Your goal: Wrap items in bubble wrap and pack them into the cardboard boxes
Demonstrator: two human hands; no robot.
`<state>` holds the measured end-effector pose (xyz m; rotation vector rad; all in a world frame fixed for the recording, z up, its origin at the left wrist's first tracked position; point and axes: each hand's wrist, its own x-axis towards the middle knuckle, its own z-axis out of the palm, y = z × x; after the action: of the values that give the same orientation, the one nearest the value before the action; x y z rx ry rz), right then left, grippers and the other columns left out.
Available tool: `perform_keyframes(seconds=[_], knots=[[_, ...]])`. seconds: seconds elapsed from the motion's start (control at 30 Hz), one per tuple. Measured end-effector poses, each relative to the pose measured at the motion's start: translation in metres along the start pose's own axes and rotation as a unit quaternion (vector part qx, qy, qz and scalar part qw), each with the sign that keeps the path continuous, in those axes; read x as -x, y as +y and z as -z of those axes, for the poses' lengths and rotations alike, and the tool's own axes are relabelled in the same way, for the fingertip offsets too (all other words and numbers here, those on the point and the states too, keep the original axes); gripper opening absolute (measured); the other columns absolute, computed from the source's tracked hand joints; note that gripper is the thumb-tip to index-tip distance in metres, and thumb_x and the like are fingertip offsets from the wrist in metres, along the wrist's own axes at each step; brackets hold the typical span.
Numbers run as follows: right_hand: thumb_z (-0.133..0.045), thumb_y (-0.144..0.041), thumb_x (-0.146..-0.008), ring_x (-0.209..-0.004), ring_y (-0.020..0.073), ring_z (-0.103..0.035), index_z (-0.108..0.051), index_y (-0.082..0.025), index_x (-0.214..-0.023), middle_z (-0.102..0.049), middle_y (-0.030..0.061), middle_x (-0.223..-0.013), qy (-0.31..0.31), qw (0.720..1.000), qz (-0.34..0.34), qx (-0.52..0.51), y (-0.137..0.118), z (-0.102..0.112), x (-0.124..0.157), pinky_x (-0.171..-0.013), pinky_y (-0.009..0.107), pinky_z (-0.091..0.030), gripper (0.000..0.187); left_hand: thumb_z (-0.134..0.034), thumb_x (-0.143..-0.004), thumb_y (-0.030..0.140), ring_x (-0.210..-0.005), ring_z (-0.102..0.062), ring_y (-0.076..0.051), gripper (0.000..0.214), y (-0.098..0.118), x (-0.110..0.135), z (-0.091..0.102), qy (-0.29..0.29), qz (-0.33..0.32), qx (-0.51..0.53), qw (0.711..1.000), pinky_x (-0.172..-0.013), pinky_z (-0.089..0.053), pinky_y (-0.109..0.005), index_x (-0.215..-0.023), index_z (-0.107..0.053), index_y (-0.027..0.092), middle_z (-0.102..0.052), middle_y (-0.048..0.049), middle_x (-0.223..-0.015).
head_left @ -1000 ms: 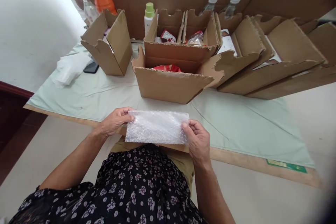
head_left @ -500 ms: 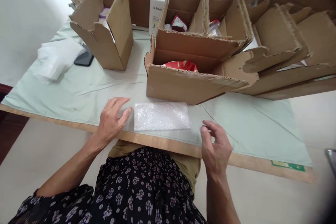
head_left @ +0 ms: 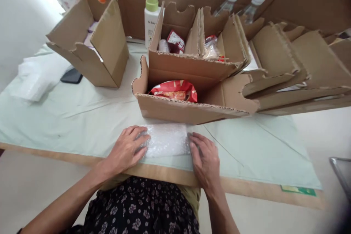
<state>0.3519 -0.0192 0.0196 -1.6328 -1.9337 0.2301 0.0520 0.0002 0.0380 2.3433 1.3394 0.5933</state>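
Note:
A flat rectangle of clear bubble wrap (head_left: 166, 140) lies on the pale green cloth near the table's front edge. My left hand (head_left: 128, 149) rests over its left end, fingers spread and lying on the plastic. At the right end, my right hand (head_left: 205, 158) has its bent fingertips against or just beside the edge; nothing is gripped there. Right behind the wrap stands an open cardboard box (head_left: 175, 111), with a red printed packet (head_left: 177, 90) inside.
More open cardboard boxes (head_left: 182, 63) with packets stand behind and to the right. On the left are another box (head_left: 111, 44), a dark phone (head_left: 71, 76) and crumpled bubble wrap (head_left: 38, 76). A green-capped bottle (head_left: 151, 18) and clear bottles (head_left: 228, 3) stand at the back.
Both hands have moved inward to the bubble wrap's two ends; earlier they hovered apart from it. The camera view has tilted, so the scene sits lower and further left.

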Motion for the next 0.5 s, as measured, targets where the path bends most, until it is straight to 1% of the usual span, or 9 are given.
perform_keyframes(seconds=[0.1, 0.17, 0.2, 0.3, 0.37, 0.4, 0.43, 0.47, 0.5], knots=[[-0.049, -0.034, -0.104, -0.111, 0.028, -0.064, -0.068, -0.024, -0.116, -0.073, 0.0094, -0.12, 0.029, 0.998, -0.022, 0.05, 0.007, 0.0, -0.004, -0.092, 0.045, -0.048, 0.025, -0.058, -0.095, 0.023, -0.117, -0.061, -0.031, 0.034, -0.008, -0.001, 0.003, 0.079, 0.039, 0.001, 0.996, -0.099, -0.052, -0.049, -0.127, -0.066, 0.027, -0.066, -0.0132, -0.128], [-0.052, -0.038, -0.102, -0.114, 0.0313, -0.061, -0.066, -0.023, -0.121, -0.071, 0.012, -0.124, 0.034, 0.995, -0.02, 0.087, 0.004, -0.009, -0.011, -0.091, 0.047, -0.047, 0.028, -0.06, -0.094, 0.028, -0.117, -0.06, -0.033, 0.032, -0.015, -0.005, 0.002, 0.118, 0.066, -0.036, 0.99, -0.099, -0.051, -0.052, -0.126, -0.066, 0.027, -0.066, -0.014, -0.127], [-0.053, -0.039, -0.101, -0.115, 0.0328, -0.06, -0.065, -0.023, -0.121, -0.07, 0.0133, -0.126, 0.035, 0.994, -0.016, 0.1, 0.0, -0.015, -0.014, -0.091, 0.048, -0.046, 0.028, -0.061, -0.093, 0.031, -0.118, -0.06, -0.035, 0.029, -0.018, -0.008, 0.002, 0.124, 0.071, -0.05, 0.988, -0.099, -0.05, -0.054, -0.121, -0.067, 0.027, -0.066, -0.0143, -0.128], [-0.054, -0.031, -0.101, -0.115, 0.0323, -0.061, -0.064, -0.022, -0.108, -0.071, 0.0134, -0.126, 0.037, 0.996, 0.01, 0.078, -0.012, -0.027, -0.018, -0.09, 0.048, -0.045, 0.015, -0.061, -0.091, 0.031, -0.118, -0.061, -0.035, 0.009, -0.021, -0.013, -0.001, 0.12, 0.076, -0.041, 0.989, -0.097, -0.051, -0.053, -0.093, -0.068, 0.025, -0.069, -0.0129, -0.126], [-0.053, -0.023, -0.101, -0.107, 0.0274, -0.066, -0.06, -0.023, -0.1, -0.074, 0.01, -0.116, 0.042, 0.998, 0.026, 0.023, -0.019, -0.025, -0.015, -0.087, 0.043, -0.047, 0.007, -0.059, -0.092, 0.028, -0.105, -0.067, -0.031, 0.01, -0.018, -0.012, -0.001, 0.106, 0.088, 0.001, 0.99, -0.089, -0.055, -0.046, -0.083, -0.064, 0.026, -0.074, -0.0097, -0.111], [-0.053, -0.02, -0.1, -0.099, 0.0248, -0.067, -0.059, -0.024, -0.099, -0.075, 0.0077, -0.107, 0.047, 0.998, 0.029, -0.002, -0.023, -0.021, -0.014, -0.085, 0.041, -0.048, 0.007, -0.059, -0.092, 0.028, -0.095, -0.069, -0.028, 0.009, -0.016, -0.009, 0.001, 0.095, 0.101, 0.026, 0.99, -0.082, -0.056, -0.042, -0.084, -0.064, 0.027, -0.075, -0.0075, -0.102], [-0.054, -0.018, -0.1, -0.09, 0.0227, -0.068, -0.058, -0.024, -0.1, -0.074, 0.0056, -0.099, 0.053, 0.998, 0.032, -0.022, -0.026, -0.017, -0.013, -0.081, 0.039, -0.048, 0.008, -0.06, -0.092, 0.03, -0.086, -0.07, -0.026, 0.006, -0.014, -0.005, 0.003, 0.083, 0.119, 0.052, 0.988, -0.075, -0.056, -0.038, -0.09, -0.065, 0.028, -0.075, -0.0052, -0.094], [-0.055, -0.016, -0.099, -0.083, 0.0213, -0.067, -0.058, -0.025, -0.101, -0.073, 0.0038, -0.092, 0.059, 0.997, 0.036, -0.037, -0.03, -0.012, -0.013, -0.078, 0.038, -0.049, 0.009, -0.061, -0.091, 0.032, -0.079, -0.071, -0.024, 0.011, -0.014, 0.0, 0.007, 0.067, 0.141, 0.077, 0.985, -0.07, -0.055, -0.035, -0.1, -0.067, 0.03, -0.075, -0.0032, -0.089], [-0.056, -0.015, -0.098, -0.079, 0.0206, -0.067, -0.058, -0.025, -0.102, -0.072, 0.0028, -0.088, 0.065, 0.996, 0.043, -0.048, -0.035, -0.007, -0.014, -0.076, 0.037, -0.049, 0.012, -0.062, -0.09, 0.034, -0.074, -0.07, -0.023, 0.023, -0.014, 0.007, 0.012, 0.05, 0.165, 0.1, 0.98, -0.066, -0.054, -0.033, -0.113, -0.067, 0.032, -0.074, -0.0015, -0.086]])
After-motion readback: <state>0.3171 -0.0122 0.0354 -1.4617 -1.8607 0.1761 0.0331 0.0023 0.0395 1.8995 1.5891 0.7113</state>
